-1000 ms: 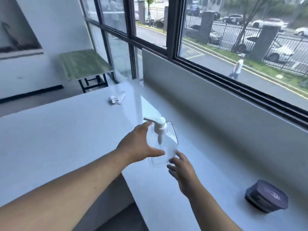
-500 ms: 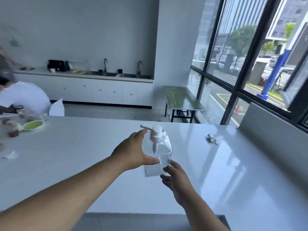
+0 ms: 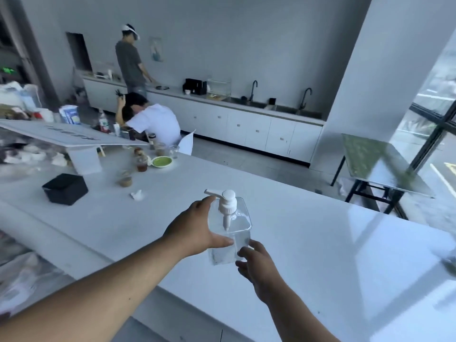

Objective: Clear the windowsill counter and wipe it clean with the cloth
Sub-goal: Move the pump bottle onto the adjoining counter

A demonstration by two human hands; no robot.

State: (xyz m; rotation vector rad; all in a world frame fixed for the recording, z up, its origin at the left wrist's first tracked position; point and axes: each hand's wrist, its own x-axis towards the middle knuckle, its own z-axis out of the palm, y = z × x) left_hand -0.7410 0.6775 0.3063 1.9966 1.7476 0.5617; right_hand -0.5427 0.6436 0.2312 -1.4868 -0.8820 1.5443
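A clear square pump bottle [image 3: 237,225] with a white pump head is held above the white counter [image 3: 320,243]. My left hand [image 3: 195,228] wraps its left side, thumb across the front. My right hand [image 3: 254,262] supports its lower right corner with fingers curled on it. The bottle is upright and holds clear liquid. No cloth is visible. The windowsill part of the counter lies off to the right, mostly out of frame.
On the counter to the left are a black box [image 3: 65,188], a crumpled tissue [image 3: 137,195], cups, a green plate [image 3: 161,161] and clutter. One person sits at the counter [image 3: 150,122], another stands at the back sink counter [image 3: 129,62]. A green table [image 3: 380,164] stands by the window.
My view has swung left from the windowsill to the open room. Both hands have kept the pump bottle between them, carried along over the wide counter.
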